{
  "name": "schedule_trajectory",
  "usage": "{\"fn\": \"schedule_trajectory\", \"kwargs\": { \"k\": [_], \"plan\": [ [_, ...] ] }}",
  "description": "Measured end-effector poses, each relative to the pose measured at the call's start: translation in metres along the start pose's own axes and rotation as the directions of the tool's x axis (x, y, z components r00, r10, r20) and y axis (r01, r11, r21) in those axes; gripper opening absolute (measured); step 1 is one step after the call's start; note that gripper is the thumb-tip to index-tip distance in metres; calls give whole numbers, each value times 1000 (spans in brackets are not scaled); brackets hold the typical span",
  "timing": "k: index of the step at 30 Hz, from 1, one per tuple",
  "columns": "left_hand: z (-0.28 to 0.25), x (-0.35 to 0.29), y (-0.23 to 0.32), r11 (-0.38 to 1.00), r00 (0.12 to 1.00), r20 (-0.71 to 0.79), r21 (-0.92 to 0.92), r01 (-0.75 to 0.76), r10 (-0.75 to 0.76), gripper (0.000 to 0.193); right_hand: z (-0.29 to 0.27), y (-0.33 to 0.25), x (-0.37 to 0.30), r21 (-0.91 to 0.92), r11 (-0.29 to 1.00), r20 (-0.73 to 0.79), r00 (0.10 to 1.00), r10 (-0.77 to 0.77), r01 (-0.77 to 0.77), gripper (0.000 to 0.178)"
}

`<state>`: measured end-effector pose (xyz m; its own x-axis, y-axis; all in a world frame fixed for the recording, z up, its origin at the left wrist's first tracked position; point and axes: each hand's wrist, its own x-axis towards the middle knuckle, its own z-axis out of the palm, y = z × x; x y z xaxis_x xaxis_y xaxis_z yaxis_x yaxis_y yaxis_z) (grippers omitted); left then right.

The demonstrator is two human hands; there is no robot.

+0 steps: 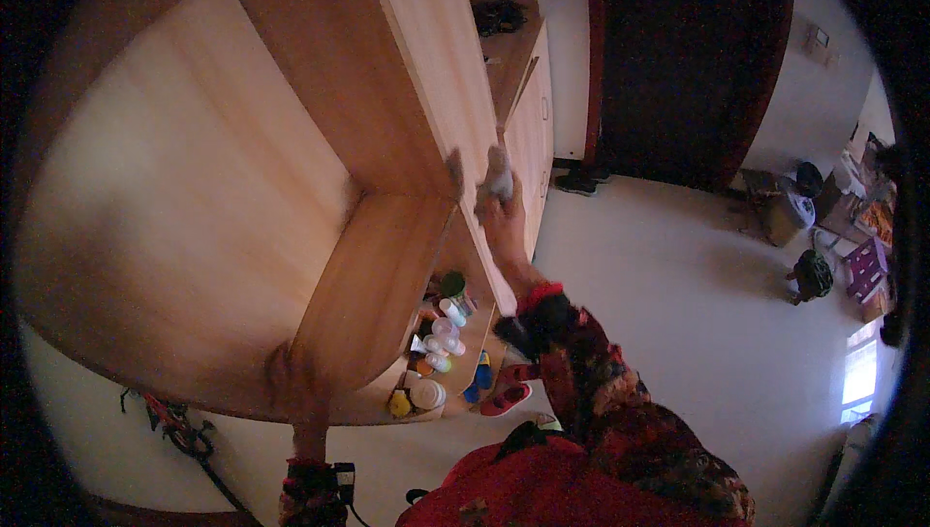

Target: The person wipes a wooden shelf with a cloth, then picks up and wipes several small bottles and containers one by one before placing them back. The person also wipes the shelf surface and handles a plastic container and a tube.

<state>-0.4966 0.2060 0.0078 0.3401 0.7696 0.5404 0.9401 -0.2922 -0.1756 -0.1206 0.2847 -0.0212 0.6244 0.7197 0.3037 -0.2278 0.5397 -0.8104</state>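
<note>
My right hand (504,224) is closed around a small wad of grey cloth (499,174). It is at the front edge of an upright wooden panel (426,52), which belongs to a light wooden cabinet (203,178). A small blurred grey patch shows on the panel's other side, level with the cloth. At lower left, my left hand (294,379) is at the rounded front edge of a wooden shelf (373,285); its fingers are dim and smeared. Below the shelf, to the right of my left hand, stand several bottles and jars, among them a white tub (427,393) and a green container (452,285).
Red shoes (506,398) and blue slippers (478,378) are by the cabinet's foot. A dark door (688,62) stands beyond. Bags and a purple box (865,267) are on the floor at the far right. Cables (179,430) lie at lower left.
</note>
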Motion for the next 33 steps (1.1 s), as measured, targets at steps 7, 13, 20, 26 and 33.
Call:
{"fn": "schedule_trajectory", "kwargs": {
  "k": [7, 13, 20, 26, 33],
  "plan": [
    [8, -3, -1, 972, 992, 65, -201, 119, -108, 52, 95, -21, 79, -527, 724, 251, 895, -368, 445, 72],
    [25, -10, -7, 937, 992, -127, -343, -60, 17, 50, 141, -110, 141, -549, 455, 344, 685, -642, 702, 67],
    [10, -9, -5, 969, 999, 50, -248, 21, -9, 58, 68, -10, 96, -485, 580, 367, 755, -544, 654, 66],
    [2, -9, -3, 962, 996, 78, -269, 54, -34, 59, -26, 121, 38, -444, 823, 289, 926, -243, 354, 65],
    [83, -54, -66, 994, 977, 184, -21, -110, 112, 61, 40, 107, 111, -422, 883, 91, 979, -183, 204, 63]
  ]
}}
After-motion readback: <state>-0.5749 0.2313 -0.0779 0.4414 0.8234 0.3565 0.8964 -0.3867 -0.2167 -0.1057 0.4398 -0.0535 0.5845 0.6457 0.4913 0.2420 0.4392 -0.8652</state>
